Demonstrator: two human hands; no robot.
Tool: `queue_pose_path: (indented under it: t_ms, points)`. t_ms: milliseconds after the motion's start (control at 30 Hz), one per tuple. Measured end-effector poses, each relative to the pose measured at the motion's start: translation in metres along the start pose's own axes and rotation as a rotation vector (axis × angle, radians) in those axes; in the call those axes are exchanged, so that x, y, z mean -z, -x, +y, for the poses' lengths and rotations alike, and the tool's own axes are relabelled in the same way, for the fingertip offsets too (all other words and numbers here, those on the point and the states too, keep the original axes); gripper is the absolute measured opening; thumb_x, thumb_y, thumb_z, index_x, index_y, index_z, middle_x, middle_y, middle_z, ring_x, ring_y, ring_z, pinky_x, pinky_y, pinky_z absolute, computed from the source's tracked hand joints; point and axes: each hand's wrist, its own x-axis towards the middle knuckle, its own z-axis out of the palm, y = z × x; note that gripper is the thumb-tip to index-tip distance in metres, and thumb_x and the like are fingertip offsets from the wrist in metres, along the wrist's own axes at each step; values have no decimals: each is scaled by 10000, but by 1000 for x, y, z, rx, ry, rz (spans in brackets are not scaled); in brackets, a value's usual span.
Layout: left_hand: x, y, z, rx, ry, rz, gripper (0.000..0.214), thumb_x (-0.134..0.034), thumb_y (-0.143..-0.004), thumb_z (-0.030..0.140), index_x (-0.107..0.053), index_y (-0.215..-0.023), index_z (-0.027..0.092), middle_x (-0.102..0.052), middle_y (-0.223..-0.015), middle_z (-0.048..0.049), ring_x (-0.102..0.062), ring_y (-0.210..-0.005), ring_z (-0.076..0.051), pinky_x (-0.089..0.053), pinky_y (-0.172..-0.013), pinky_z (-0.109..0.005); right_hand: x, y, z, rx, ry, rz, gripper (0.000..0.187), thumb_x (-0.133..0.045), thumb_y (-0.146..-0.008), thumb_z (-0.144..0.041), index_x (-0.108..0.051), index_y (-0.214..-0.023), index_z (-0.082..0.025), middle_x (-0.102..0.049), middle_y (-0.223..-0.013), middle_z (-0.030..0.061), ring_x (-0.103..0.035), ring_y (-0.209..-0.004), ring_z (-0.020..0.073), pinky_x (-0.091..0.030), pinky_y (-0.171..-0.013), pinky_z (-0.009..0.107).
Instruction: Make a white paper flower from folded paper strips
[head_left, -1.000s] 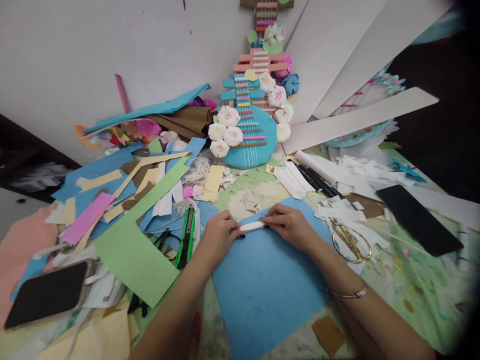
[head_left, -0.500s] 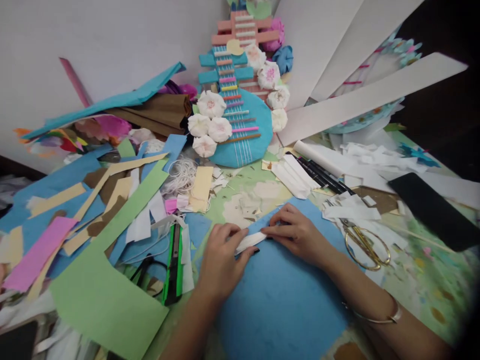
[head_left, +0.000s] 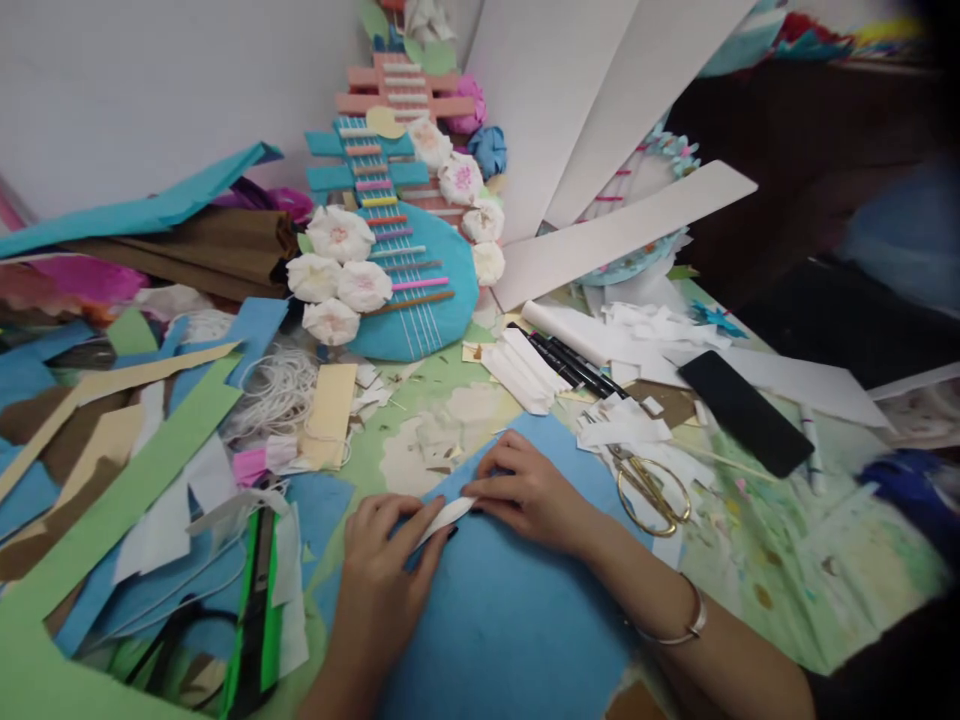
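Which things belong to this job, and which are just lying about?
In use:
narrow white strip, held by left hand and right hand
flat blue sheet beneath

Apparently lying about:
gold metal scissors
green and black cutter
slim black markers

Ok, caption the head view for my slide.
Left hand and right hand hold a white strip over a blue sheet, gold-handled scissors lying nearby.
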Motion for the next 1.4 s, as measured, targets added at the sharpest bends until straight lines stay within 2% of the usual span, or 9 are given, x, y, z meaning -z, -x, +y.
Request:
queue_pose_path:
  t_ms: [167, 267, 400, 500, 600, 800, 900, 1167, 1400]
  points:
    - [1, -2, 1, 36, 41, -13, 156, -587, -811, 206, -707, -909, 192, -616, -773, -47, -534, -789, -188, -428, -737, -339, -2, -2, -4, 30, -43, -2, 173, -569, -850, -218, -713, -932, -166, -631, -807, 86, -494, -818, 180, -449, -737, 332]
    - [5, -5, 2, 152, 118, 16, 150, -592, -792, 245, -719, -851, 191, -628, -756, -43, -552, -775, -184, -436, -729, -320, -1, -2, -4, -36, -171, 121, 240, -582, -832, -214, -676, -1051, -180, -663, -910, 97, -540, -881, 191, -461, -800, 366]
    - [15, -10, 5, 437, 349, 58, 175, -641, -729, 322, -727, -779, 177, -673, -814, -51, -595, -770, -180, -446, -714, -291, 0, -4, 1, -288, -655, 356, 339, -505, -805, -146, -639, -1103, -237, -661, -1083, 69, -632, -920, 179, -472, -876, 401]
    - [19, -14, 4, 618, 604, 104, 232, -688, -671, 361, -730, -786, 164, -698, -783, -47, -602, -729, -166, -442, -684, -262, 0, -7, 3, -348, -1111, 382, 425, -584, -676, -113, -640, -1076, -245, -651, -1133, 54, -637, -999, 220, -458, -929, 434]
    - [20, -16, 0, 698, 769, 164, 291, -716, -642, 384, -730, -800, 140, -690, -680, -46, -566, -623, -131, -410, -614, -234, 0, -9, -1, -364, -1279, 372, 472, -658, -560, -90, -659, -1011, -227, -646, -1144, 60, -605, -1072, 248, -439, -963, 424]
    - [25, -17, 5, 692, 1013, 194, 307, -768, -563, 353, -711, -754, 119, -672, -634, -56, -580, -590, -116, -381, -551, -204, -4, -12, -13, -474, -1107, 307, 427, -736, -561, -229, -646, -974, -171, -690, -974, 94, -684, -780, 211, -533, -754, 369]
    - [25, -16, 13, 617, 997, 129, 291, -747, -601, 356, -704, -744, 107, -668, -644, -62, -577, -584, -108, -384, -548, -201, -10, -14, -18, -406, -1057, 242, 454, -745, -565, -253, -620, -992, -162, -691, -919, 74, -667, -723, 166, -525, -659, 287]
    - [22, -13, 15, 441, 715, 20, 331, -694, -658, 385, -715, -797, 85, -649, -614, -59, -540, -503, -101, -372, -478, -203, -12, -17, -23, -292, -927, 164, 551, -720, -570, -245, -578, -1096, -165, -629, -707, -24, -575, -595, 103, -477, -544, 230]
    - [25, -13, 15, 343, 417, 74, 238, -658, -670, 285, -736, -800, 101, -680, -595, -54, -575, -549, -137, -438, -563, -234, -7, -23, -21, -243, -622, 141, 269, -716, -553, -235, -701, -802, -133, -640, -685, -1, -530, -604, 109, -411, -589, 231]
